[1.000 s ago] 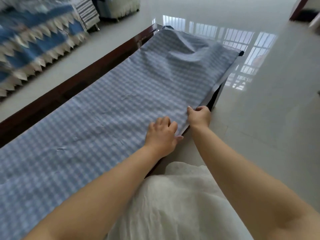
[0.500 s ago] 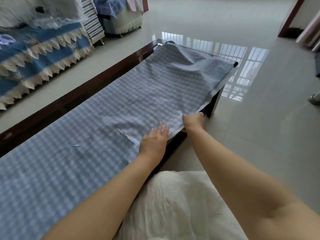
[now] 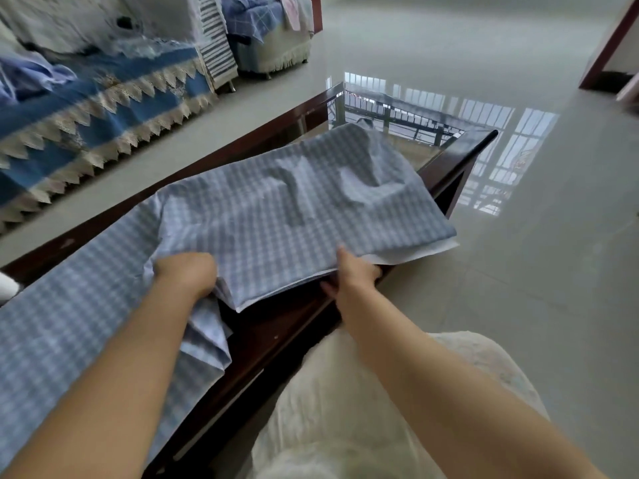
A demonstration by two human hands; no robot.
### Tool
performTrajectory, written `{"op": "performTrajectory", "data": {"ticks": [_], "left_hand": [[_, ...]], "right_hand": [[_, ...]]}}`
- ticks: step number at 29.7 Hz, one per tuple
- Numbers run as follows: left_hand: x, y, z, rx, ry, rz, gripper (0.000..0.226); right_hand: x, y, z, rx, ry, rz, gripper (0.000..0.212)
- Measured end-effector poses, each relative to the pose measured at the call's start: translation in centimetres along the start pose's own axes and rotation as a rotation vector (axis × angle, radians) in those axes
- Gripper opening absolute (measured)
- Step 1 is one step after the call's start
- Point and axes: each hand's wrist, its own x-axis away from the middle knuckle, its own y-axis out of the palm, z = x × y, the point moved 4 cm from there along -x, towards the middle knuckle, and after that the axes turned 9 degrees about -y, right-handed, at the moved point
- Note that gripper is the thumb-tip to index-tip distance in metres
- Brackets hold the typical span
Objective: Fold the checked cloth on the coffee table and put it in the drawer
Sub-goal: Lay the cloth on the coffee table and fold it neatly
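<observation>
The blue-and-white checked cloth (image 3: 276, 219) lies bunched and rumpled across the dark wooden coffee table (image 3: 453, 167), its far end pulled back so the glass top shows. My left hand (image 3: 186, 274) grips a gathered fold of the cloth near the table's front edge. My right hand (image 3: 352, 274) pinches the cloth's near edge, thumb on top and fingers underneath, lifting it off the table rim. The cloth's left part still lies flat and drapes over the front edge. No drawer is in view.
A sofa with a blue lace-trimmed cover (image 3: 86, 108) stands beyond the table at the left. A striped cloth (image 3: 216, 39) hangs at its end. Glossy pale floor tiles (image 3: 536, 288) stretch to the right. My white skirt (image 3: 363, 409) fills the bottom.
The cloth lay flat over the whole table; now its far end has been dragged toward me, baring the glass. Both hands have closed on the cloth and lifted its near edge.
</observation>
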Motion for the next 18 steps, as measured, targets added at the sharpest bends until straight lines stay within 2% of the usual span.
{"op": "performTrajectory", "data": {"ticks": [1,2,3,4,5,6,7,9,11,13,14,15,16,18], "left_hand": [[0.3,0.3,0.3,-0.062,0.019,-0.050,0.025],[0.5,0.6,0.9,-0.126,0.059,-0.086,0.031],[0.7,0.7,2.0,-0.148,0.133,-0.098,0.046],[0.7,0.7,3.6,-0.097,0.250,-0.086,0.071],[1.1,0.3,5.9,0.052,0.386,-0.056,0.097],[1.5,-0.5,8.4,0.242,0.522,-0.010,0.111],[2.4,-1.4,11.0,0.427,0.646,0.067,0.116],[4.0,-2.7,15.3,0.674,0.766,0.189,0.108],[3.9,-3.2,17.2,0.851,0.682,0.231,0.083],[2.4,-3.4,17.1,1.073,0.518,0.203,0.052],[1.2,-3.4,16.7,1.259,0.416,0.119,0.044],[0.3,-3.3,16.2,1.481,0.325,0.013,0.043],[-0.3,-3.0,15.7,1.691,0.260,-0.087,0.045],[-0.5,-2.5,15.1,1.866,0.224,-0.075,0.041]], "right_hand": [[-1.1,-1.5,-1.1,0.033,-0.123,0.127,0.061],[-2.0,-2.8,-2.1,0.064,-0.207,0.183,0.061],[-2.8,-3.8,-3.1,0.097,-0.254,0.182,0.058],[-3.4,-4.7,-3.9,0.114,-0.267,0.150,0.053],[-3.9,-5.4,-4.6,0.098,-0.264,0.128,0.046],[-4.2,-5.8,-5.4,0.085,-0.266,0.114,0.037],[-4.3,-5.9,-6.2,0.107,-0.307,0.120,0.026],[-3.9,-4.7,-9.0,0.358,-0.583,0.088,0.017],[-2.2,-1.2,-10.9,0.566,-0.855,-0.206,0.032],[-1.2,2.0,-11.2,0.658,-0.876,-0.570,0.042],[-1.4,2.6,-11.2,0.697,-0.889,-0.632,0.044],[-2.2,2.4,-11.6,0.723,-0.936,-0.576,0.044],[-3.3,1.2,-12.2,0.724,-0.976,-0.415,0.043],[-6.0,-3.6,-12.6,0.799,-0.921,0.065,0.044]]}}
